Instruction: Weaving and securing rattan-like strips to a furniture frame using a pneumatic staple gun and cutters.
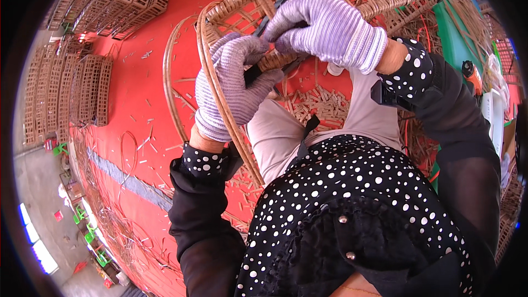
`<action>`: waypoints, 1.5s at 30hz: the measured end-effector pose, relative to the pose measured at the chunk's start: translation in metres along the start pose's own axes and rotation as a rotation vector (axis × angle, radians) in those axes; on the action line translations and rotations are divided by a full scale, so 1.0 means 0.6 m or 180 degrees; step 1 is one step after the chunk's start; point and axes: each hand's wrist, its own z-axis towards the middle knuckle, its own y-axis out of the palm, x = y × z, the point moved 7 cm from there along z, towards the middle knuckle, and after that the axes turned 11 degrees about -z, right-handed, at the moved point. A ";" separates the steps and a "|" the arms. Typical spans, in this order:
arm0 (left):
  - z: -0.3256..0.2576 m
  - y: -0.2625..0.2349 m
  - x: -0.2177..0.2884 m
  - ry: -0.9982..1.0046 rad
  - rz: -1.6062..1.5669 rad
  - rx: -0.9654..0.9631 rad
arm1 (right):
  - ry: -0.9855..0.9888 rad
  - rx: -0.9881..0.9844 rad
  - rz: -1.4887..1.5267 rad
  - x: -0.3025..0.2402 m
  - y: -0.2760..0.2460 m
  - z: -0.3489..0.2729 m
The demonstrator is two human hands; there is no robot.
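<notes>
A brown wicker piece with an open lattice weave and a wrapped rim lies in front of me at the top of the view. My left hand, in a lilac striped knit glove, is closed round its strip-wrapped edge, where a dark bar shows between thumb and fingers. Long loose cane strands loop past that wrist. Close beside it, my right hand, gloved alike, is bent into a pinch over the same edge. What its fingertips hold is hidden.
Stacked wicker baskets stand at the far left, with more baskets below them. Short cane offcuts litter the red floor between my legs. To the right are an orange-and-black tool and a green surface.
</notes>
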 end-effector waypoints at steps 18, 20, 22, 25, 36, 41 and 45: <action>0.044 0.023 0.015 0.0688 0.0794 -0.1282 | -0.0050 0.0244 -0.0699 0.015 -0.008 0.077; 0.042 0.026 0.009 0.0347 0.0681 -0.1503 | -0.0694 0.1019 -0.0406 -0.007 -0.059 0.037; 0.041 0.027 0.016 0.0384 0.0839 -0.1612 | -0.0791 0.1852 -0.0233 0.014 -0.148 -0.043; 0.047 0.039 0.019 0.0458 0.1259 -0.1725 | 0.0454 0.3105 0.0786 0.143 -0.326 -0.231; 0.048 0.035 0.006 0.0120 0.1077 -0.1592 | 0.5028 0.1660 -0.0216 0.474 -0.398 -0.772; 0.055 0.047 0.020 0.0435 0.1515 -0.1668 | 0.3984 0.1826 -0.3531 0.467 -0.351 -0.701; 0.056 0.038 0.014 0.0221 0.1303 -0.1617 | 0.3446 0.1786 -0.1897 0.487 -0.360 -0.682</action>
